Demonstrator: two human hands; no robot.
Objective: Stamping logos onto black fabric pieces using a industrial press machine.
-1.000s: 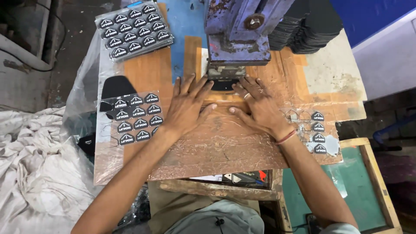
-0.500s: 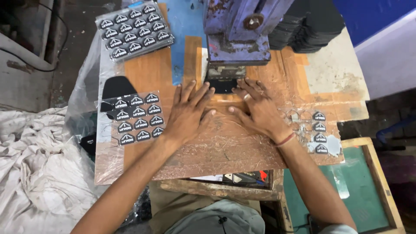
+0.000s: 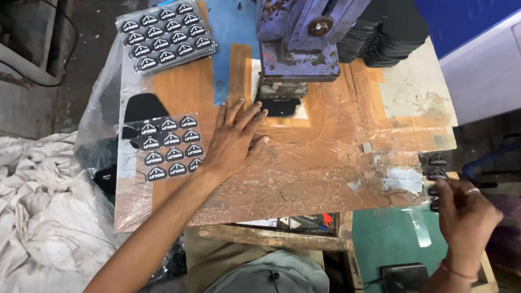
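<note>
My left hand point(image 3: 233, 140) lies flat on the copper-brown work board point(image 3: 304, 173), fingers spread. Its fingertips reach a black shaped piece point(image 3: 280, 106) that sits under the head of the blue press point(image 3: 297, 49). My right hand point(image 3: 465, 217) is off the board's right edge, fingers curled at a clear sheet with black labels point(image 3: 436, 172). The hand is blurred, and I cannot tell whether it grips a label. A second sheet of black labels point(image 3: 171, 147) lies just left of my left hand.
Another label sheet point(image 3: 165, 33) lies at the board's far left corner, and a loose black piece point(image 3: 142, 107) sits below it. Stacks of black pieces point(image 3: 380, 38) stand right of the press. Crumpled white cloth point(image 3: 32, 211) lies at the left, a green surface point(image 3: 388, 239) below right.
My right hand has left the board by the press and moved right and toward me to the label sheet at the edge. My left hand has stayed flat near the press.
</note>
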